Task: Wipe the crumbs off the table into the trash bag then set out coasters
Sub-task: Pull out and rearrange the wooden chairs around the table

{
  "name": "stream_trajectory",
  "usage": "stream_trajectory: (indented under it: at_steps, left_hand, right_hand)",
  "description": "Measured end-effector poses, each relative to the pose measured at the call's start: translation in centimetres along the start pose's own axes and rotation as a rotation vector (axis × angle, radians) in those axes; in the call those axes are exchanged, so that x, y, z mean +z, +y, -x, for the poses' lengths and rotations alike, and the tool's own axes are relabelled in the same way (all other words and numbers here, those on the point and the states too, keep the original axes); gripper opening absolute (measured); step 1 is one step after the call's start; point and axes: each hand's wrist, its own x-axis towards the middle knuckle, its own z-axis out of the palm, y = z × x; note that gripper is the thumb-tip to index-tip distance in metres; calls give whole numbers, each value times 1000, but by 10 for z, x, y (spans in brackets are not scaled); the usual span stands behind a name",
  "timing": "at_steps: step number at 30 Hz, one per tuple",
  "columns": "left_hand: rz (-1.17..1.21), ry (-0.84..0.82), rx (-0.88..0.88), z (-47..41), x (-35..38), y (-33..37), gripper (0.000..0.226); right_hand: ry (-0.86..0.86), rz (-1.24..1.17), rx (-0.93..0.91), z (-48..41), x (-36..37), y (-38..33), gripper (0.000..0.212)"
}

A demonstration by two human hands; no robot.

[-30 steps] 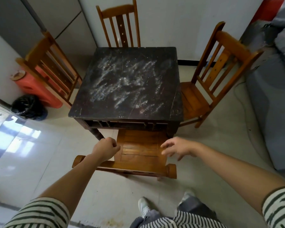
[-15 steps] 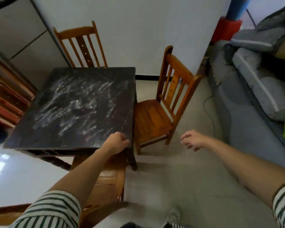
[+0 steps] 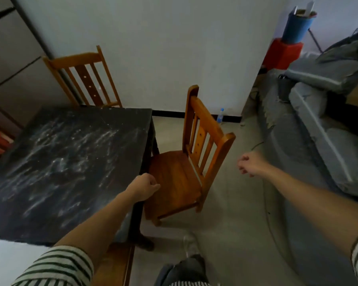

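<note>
Here, white crumbs (image 3: pixel 66 162) streak the dark surface (image 3: pixel 130 120), which fills our view from eight to ten o'clock. Our left hand (image 3: pixel 144 187) hovers over the surface's three o'clock edge, fingers curled into a fist, holding nothing. A wooden chair (image 3: pixel 180 182) stands against that edge, its seat just beside the fist; a second chair (image 3: pixel 85 79) stands at the surface's twelve o'clock side. Our right hand (image 3: pixel 249 164) hangs above the floor (image 3: pixel 236 223) at three o'clock of the nearer chair, fingers loosely curled and empty. A grey sofa (image 3: pixel 298 141) runs along two o'clock, and a small bottle (image 3: pixel 220 115) stands by the wall (image 3: pixel 174 48).
</note>
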Motion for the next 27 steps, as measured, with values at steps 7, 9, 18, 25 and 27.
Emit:
stream_trajectory:
  at_steps: [7,9,18,25,27]
  left_hand:
    - [0,11,26,-99,-22,72,21]
    - [6,20,19,-115,-28,87,22]
    - [87,41,-200,-169,-26,109,22]
    - [276,143,-455,-182,-1,162,22]
    - [347,174,-529,-186,16,184,24]
  right_hand:
    - [8,-20,-58,-113,-71,-49,11]
    - [-8,-27,-73,-136,-79,-63,9]
    - [-190,-139,-209,-280,-76,-140,22]
    - [-375,-206,-332,-353,-64,-213,41]
    - [-412,-139,-435,-365,-62,-226,37]
